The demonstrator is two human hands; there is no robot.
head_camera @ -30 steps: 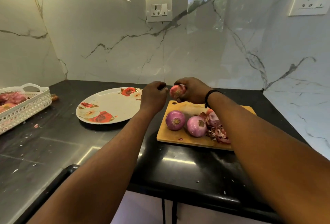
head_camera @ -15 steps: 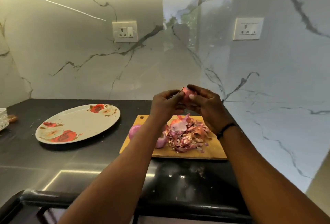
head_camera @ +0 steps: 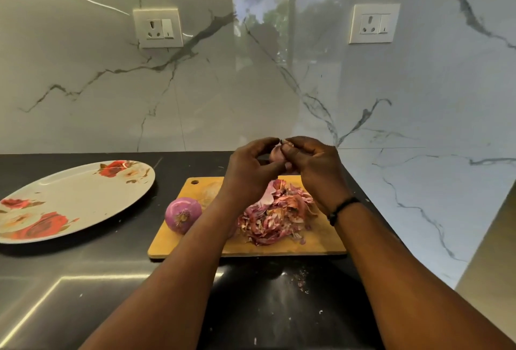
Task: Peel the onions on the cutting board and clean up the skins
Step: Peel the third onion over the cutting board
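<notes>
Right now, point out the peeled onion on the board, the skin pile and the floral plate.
peeled onion (head_camera: 183, 215): head view, its rounded side.
skin pile (head_camera: 275, 217): head view, middle of the heap.
floral plate (head_camera: 81, 199): head view, bare white centre.

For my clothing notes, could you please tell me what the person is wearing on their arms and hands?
Both forearms are bare, with no sleeves in view. The right wrist carries a thin black band. The left hand and right hand wear no gloves.
</notes>
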